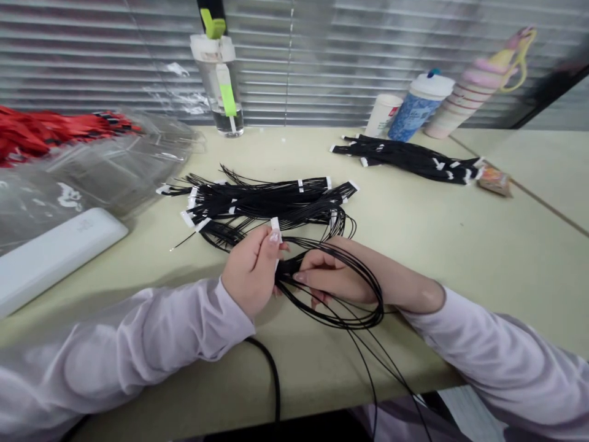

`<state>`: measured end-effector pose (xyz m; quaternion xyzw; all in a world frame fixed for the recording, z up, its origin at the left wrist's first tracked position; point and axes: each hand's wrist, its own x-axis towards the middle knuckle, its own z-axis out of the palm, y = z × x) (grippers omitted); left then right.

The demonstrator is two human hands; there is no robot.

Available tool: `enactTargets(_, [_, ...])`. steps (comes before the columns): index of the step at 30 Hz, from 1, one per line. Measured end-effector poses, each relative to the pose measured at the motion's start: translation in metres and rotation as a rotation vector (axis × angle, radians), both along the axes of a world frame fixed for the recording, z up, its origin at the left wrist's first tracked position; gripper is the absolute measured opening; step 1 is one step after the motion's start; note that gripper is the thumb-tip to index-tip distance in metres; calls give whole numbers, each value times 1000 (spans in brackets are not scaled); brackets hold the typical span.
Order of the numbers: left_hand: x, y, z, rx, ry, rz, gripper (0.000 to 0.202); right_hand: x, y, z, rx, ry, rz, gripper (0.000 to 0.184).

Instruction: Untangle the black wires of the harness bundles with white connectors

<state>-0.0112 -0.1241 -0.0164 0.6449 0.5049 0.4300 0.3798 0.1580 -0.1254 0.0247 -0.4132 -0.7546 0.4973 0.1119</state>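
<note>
My left hand (255,264) is closed on one end of a bunch of thin black cables (378,288), with a white connector (275,224) sticking up by its thumb. My right hand (334,276) pinches the same bunch just to the right, its fingers inside the loop that the cables form. A few loose strands hang from the loop over the table's front edge. Right behind my hands lies a pile of black cables (271,199) with white connectors at both ends; several bare tips point left.
A second bundle of black cables (409,158) lies at the back right, near a small packet (495,179). A clear bottle (225,92), a white cup (383,115), a blue cup (418,107) and a striped bottle (469,92) stand by the blinds. Red cables (50,132), plastic bags (115,166) and a white case (59,255) lie left.
</note>
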Motion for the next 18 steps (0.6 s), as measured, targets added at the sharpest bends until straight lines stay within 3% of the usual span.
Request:
enactTargets(4, [0, 0, 0, -33, -14, -7, 34, 1, 0, 3, 50, -5, 10, 25])
enactTargets(8, [2, 1, 0, -73, -34, 1, 35, 5, -4, 4, 278, -62, -3, 22])
enactTargets(13, [4, 1, 2, -144, -69, 22, 34, 13, -11, 19, 554, -405, -21, 19])
enactTargets(16, [5, 2, 4, -195, -83, 43, 36, 30, -14, 36, 711, -669, -286, 19])
enactTargets(18, [4, 3, 4, -192, -86, 47, 36, 43, -16, 45, 864, -650, -575, 13])
